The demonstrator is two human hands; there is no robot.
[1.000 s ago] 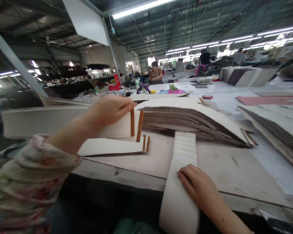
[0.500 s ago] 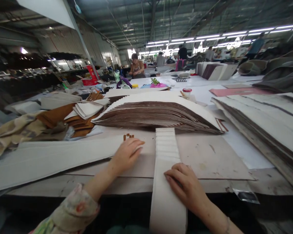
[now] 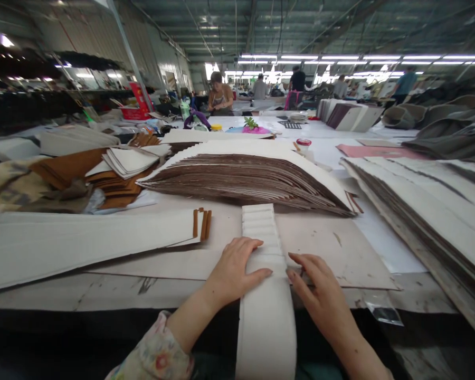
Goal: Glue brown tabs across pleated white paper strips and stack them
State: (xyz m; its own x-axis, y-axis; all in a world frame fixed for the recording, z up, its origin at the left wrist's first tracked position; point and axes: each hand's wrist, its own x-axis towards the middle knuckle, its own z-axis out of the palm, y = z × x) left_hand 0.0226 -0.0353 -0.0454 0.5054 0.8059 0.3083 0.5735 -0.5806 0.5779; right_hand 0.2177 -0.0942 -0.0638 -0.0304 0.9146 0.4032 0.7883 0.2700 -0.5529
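Note:
A long white strip (image 3: 266,327) of fabric or leather runs from the table over its front edge toward me. Crosswise ridges mark its far end. My left hand (image 3: 237,269) reaches over the strip's left side with its fingers stretched and thumb apart, resting on or just above it. Close by the right edge is my right hand (image 3: 320,282), thumb and forefinger apart and nothing between them. Whether its fingertips touch the edge I cannot tell. Beyond the strip's far end lies a thick, bowed stack of white-topped, brown-edged pieces (image 3: 237,177).
Long white strips with brown end tabs (image 3: 91,232) lie on the left. Brown pieces (image 3: 73,169) sit behind them. A stack of large white sheets (image 3: 431,203) fills the right. A small clear packet (image 3: 385,311) lies at the front edge. Across the table is another person (image 3: 220,95).
My left hand has moved right, from beside the brown-tabbed strips to over the white strip. My right hand has shifted off the strip to its right edge, its fingers opening.

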